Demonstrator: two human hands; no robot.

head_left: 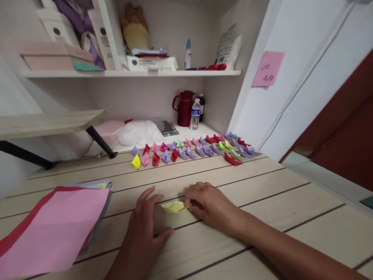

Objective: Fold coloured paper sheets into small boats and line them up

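Observation:
A small pale yellow folded paper boat [175,207] is at the middle of the wooden tabletop [262,202]. My right hand [205,202] pinches its right tip between thumb and fingers. Just left of the boat is my left hand [147,223], its fingers and thumb spread apart and holding nothing. Beyond both hands, several folded paper boats stand in rows along the back of the table, among them a bright yellow one [136,162] at the left end and a red one [232,159] toward the right.
Coloured paper sheets with a pink one [61,229] on top lie at the left. A small raised shelf [52,122] on black legs stands behind them. At the back are a dark red jug [184,111], a water bottle [195,116] and a white plastic bag [140,133].

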